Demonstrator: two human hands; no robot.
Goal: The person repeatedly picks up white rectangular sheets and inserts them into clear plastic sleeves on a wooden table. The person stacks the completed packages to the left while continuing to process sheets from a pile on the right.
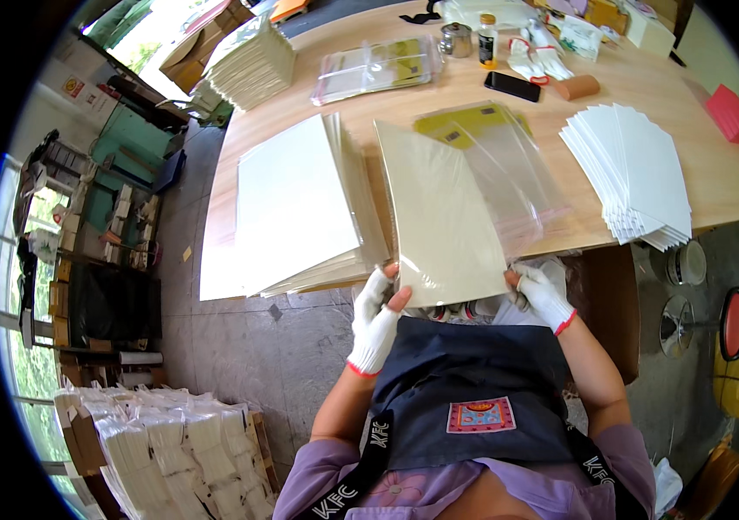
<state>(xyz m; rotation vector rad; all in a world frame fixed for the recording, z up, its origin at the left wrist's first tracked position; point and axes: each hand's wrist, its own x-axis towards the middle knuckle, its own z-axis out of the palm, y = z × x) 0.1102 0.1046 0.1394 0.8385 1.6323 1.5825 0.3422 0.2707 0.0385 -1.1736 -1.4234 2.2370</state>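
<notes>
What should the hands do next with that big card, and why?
Probably slide the card forward into the clear bag. Both gloved hands, left hand and right hand, grip the card's near corners, its far end points at the bag lying on the table, and the bag looks empty. I cannot tell whether the bag's mouth is open.

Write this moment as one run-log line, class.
left hand: grips beige sheet lower-left corner | right hand: grips lower-right corner | clear sleeve: under sheet | table: paper stacks
</notes>
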